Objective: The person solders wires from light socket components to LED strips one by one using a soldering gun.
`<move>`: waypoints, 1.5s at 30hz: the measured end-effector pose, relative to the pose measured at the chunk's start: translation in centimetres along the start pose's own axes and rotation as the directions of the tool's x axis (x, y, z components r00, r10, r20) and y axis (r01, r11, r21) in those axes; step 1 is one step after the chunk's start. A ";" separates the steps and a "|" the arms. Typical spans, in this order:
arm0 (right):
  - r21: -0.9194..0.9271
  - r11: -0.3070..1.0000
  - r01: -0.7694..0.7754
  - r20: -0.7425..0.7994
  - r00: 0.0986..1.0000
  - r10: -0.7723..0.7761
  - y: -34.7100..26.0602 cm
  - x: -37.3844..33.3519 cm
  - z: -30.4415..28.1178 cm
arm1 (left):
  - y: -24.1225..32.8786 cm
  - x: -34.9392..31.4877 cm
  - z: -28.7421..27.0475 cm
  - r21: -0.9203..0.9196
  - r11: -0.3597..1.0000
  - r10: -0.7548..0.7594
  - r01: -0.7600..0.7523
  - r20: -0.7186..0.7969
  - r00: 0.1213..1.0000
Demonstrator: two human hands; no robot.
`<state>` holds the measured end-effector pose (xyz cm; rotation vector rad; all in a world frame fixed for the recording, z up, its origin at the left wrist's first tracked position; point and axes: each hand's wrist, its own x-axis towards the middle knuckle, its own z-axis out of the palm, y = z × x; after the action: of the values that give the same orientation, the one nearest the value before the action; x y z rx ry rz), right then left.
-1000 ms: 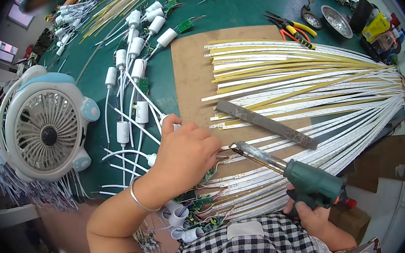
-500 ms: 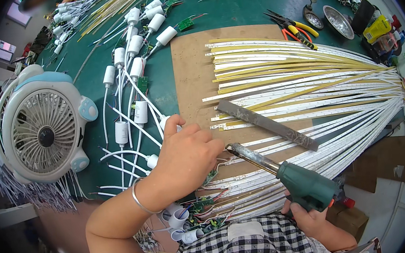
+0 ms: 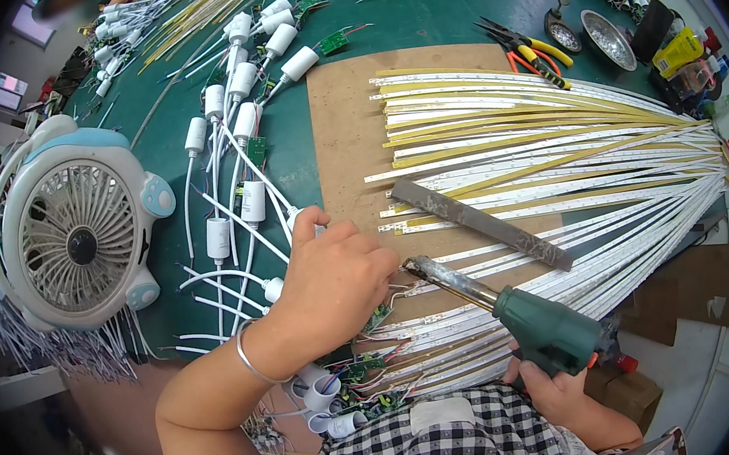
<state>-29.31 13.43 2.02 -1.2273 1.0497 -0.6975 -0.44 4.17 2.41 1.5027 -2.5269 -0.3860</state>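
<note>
My left hand (image 3: 338, 269) is closed over the near left edge of the brown board, its fingertips pinched; whatever they hold is hidden behind the hand. A white plastic housing (image 3: 304, 220) with a cable shows by its index finger. My right hand (image 3: 554, 392) grips a green soldering gun (image 3: 550, 330), whose dark metal tip reaches almost to the left fingertips. White LED strips (image 3: 495, 307) fan out beneath the gun. Small green circuit boards (image 3: 365, 369) with thin wires lie at the strips' near left ends.
A flat grey metal bar (image 3: 483, 227) lies across white and yellow strips on the brown board (image 3: 342, 133). A fan (image 3: 81, 246) stands at left, beside several cabled white housings (image 3: 219, 239). Pliers (image 3: 532, 49) and a metal bowl (image 3: 608, 39) are at far right.
The soldering gun and my right hand have shifted slightly left, bringing the tip nearer the left fingers. My left hand has barely moved.
</note>
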 end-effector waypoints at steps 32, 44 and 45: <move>-0.049 0.998 -0.047 0.005 0.999 0.047 -0.1 0.1 0.0 | 0.1 0.1 -0.1 0.039 0.999 -0.005 0.004 0.017 1.000; 0.081 0.996 -0.029 -0.160 0.986 0.042 -0.3 -0.8 0.1 | 0.2 0.1 -0.3 0.037 0.999 -0.014 0.013 0.023 1.000; 0.081 0.996 -0.028 -0.161 0.986 0.041 -0.3 -0.8 0.1 | 0.2 0.1 -0.3 0.037 0.999 -0.012 0.011 0.023 1.000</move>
<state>-29.48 14.12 2.55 -1.0954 1.1644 -0.8154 -0.58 4.14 2.76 1.5350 -2.5584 -0.3620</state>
